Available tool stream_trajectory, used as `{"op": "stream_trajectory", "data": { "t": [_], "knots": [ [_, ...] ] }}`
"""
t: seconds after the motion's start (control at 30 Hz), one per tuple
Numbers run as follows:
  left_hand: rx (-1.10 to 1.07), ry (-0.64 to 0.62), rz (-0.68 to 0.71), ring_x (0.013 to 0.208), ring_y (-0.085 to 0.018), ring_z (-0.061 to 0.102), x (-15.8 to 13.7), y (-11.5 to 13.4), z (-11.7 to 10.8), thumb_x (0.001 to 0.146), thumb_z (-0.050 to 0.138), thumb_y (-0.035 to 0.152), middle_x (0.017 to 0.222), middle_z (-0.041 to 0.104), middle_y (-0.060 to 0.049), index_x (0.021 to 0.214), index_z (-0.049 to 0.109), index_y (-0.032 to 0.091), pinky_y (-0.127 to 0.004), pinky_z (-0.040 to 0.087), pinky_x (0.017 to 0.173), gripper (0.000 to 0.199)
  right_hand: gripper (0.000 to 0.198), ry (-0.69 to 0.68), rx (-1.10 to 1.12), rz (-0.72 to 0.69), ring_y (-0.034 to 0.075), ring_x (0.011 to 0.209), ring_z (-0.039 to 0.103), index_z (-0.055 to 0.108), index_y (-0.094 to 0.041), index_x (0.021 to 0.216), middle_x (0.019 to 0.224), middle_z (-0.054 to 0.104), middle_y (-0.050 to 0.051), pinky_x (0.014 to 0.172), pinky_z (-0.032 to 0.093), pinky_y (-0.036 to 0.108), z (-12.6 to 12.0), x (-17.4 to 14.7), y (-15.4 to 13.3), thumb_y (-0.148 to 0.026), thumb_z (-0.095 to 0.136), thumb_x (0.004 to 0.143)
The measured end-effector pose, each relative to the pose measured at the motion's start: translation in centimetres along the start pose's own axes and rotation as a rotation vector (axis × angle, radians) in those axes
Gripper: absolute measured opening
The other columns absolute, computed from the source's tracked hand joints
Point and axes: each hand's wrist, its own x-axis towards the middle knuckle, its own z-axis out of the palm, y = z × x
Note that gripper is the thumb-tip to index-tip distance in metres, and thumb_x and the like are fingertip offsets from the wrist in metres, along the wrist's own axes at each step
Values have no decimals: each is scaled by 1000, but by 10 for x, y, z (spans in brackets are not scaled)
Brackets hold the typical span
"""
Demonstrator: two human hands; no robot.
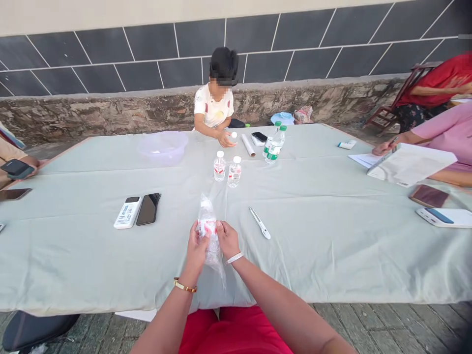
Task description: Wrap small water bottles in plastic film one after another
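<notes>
We hold the bottle (pixel 207 224) over the table's (pixel 110 265) near side, left hand (pixel 196 247) and right hand (pixel 227 240) fingers closed on its sides. Clear wrap (pixel 217 264) looks loose, tail toward us; we'd grip lightly, keep it straight, avoid creasing.

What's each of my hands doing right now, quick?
Left hand: closed on the left side of the plastic-wrapped bottle.
Right hand: closed on the same bottle's right side.
</notes>
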Motion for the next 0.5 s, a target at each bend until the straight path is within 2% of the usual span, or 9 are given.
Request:
{"op": "stream_trajectory", "data": {
  "t": [0.1, 0.27, 0.37, 0.43, 0.5],
  "knots": [
    [-115, -5, -38, 106, -21, 57, -1, 3, 2, 76, 61, 48, 125, 52, -11, 134, 33, 23, -33, 49, 85, 69, 42, 34, -4, 39, 13, 52, 48, 53, -20, 65, 55, 51, -2, 52, 37, 24, -4, 3, -1, -53, 36, 85],
    [113, 109, 124, 103, -21, 57, 1, 2, 4, 71, 69, 44, 118, 54, -10, 134, 35, 23, -36, 47, 87, 75, 41, 16, 86, 103, 13, 50, 51, 53, -20, 90, 68, 57, -2, 49, 40, 25, -7, 16, -12, -58, 46, 78],
    [219, 152, 151, 104, -23, 55, 1, -1, 4, 66, 71, 49, 120, 51, -12, 135, 35, 21, -37, 47, 87, 83, 38, 28, 33, 85, 12, 51, 46, 47, -21, 71, 56, 48, -6, 51, 37, 24, -2, 20, -16, -59, 51, 74],
    [251, 147, 123, 107, -24, 53, -1, -2, 4, 63, 70, 55, 122, 50, -13, 134, 36, 19, -37, 46, 89, 86, 42, 60, 47, 79, 11, 49, 39, 37, -22, 59, 50, 39, -7, 51, 33, 24, 2, 20, -15, -59, 42, 79],
    [229, 134, 56, 108, -25, 54, -4, -4, 6, 65, 65, 61, 123, 50, -14, 133, 37, 19, -35, 46, 90, 84, 45, 82, 108, 76, 10, 48, 35, 33, -23, 56, 48, 35, -7, 50, 31, 24, 4, 16, -13, -60, 38, 80]
  ]
}}
